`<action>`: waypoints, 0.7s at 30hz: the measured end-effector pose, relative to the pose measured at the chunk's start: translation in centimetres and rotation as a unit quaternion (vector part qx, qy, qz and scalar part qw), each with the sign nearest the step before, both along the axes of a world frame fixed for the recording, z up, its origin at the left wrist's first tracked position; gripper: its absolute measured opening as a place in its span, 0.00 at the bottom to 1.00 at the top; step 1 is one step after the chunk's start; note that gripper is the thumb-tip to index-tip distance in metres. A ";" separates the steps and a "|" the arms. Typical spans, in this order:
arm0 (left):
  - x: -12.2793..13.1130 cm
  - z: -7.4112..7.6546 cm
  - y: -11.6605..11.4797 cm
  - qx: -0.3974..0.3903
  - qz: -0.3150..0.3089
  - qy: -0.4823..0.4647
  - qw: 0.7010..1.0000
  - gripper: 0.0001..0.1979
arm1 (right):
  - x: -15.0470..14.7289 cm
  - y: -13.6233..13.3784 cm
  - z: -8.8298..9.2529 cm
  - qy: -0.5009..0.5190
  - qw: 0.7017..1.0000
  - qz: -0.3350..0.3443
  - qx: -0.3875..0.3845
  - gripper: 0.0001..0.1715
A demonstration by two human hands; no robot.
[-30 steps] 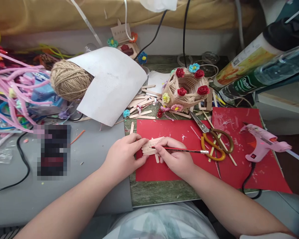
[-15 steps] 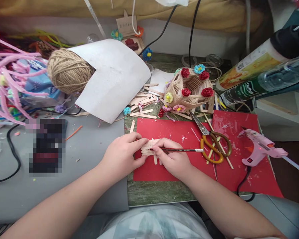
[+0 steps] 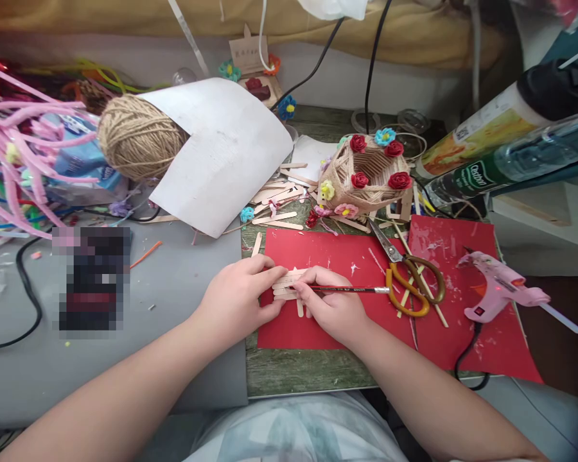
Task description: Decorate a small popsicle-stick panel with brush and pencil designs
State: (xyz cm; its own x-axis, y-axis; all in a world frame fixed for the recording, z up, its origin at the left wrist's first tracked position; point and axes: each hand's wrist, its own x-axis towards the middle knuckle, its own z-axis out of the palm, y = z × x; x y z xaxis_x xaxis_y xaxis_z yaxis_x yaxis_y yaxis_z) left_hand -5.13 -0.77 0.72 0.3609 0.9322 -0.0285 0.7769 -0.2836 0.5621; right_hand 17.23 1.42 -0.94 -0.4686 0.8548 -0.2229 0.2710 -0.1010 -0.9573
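Observation:
Several craft sticks joined side by side make a small wooden panel (image 3: 284,286), which lies on the red paper (image 3: 293,337). My left hand (image 3: 243,292) grips the panel's left end between thumb and fingers. In my right hand (image 3: 334,308) is a dark pencil (image 3: 361,290), held almost level, its point end at the panel's face. The tip is partly hidden by my fingers. One stick (image 3: 300,308) sticks out below the panel. To the right of my right hand, scissors (image 3: 409,276) with orange-brown handles lie partly spread over thin sticks.
A pink glue gun (image 3: 503,289) rests on the red paper at right, its cord trailing to the front edge. Behind are a twine-wrapped box (image 3: 337,179) with flowers, loose craft sticks (image 3: 277,221), white card (image 3: 226,154) and a twine ball (image 3: 142,138). Bottles (image 3: 491,168) lean at right.
The view has shifted slightly. Both hands stay in place on the panel, and the pencil has hardly moved.

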 end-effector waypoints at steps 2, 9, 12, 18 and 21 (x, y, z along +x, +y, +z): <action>0.0 0.0 0.0 0.001 0.000 0.002 1.000 0.17 | 0.0 0.0 0.1 -0.004 1.000 -0.001 0.006 0.18; 0.0 0.1 0.0 -0.002 0.000 -0.004 1.000 0.17 | 0.1 0.0 -0.1 -0.005 1.000 -0.006 -0.003 0.18; 0.0 0.1 0.0 -0.001 -0.001 -0.001 1.000 0.16 | 0.1 0.0 -0.2 0.004 1.000 -0.012 -0.011 0.18; 0.0 0.0 0.0 -0.002 0.001 0.001 1.000 0.17 | 0.1 -0.2 -0.1 0.010 1.000 -0.018 -0.020 0.20; -0.1 0.1 0.0 -0.005 -0.001 -0.003 1.000 0.18 | 0.3 0.0 0.9 0.029 0.999 -0.031 -0.033 0.19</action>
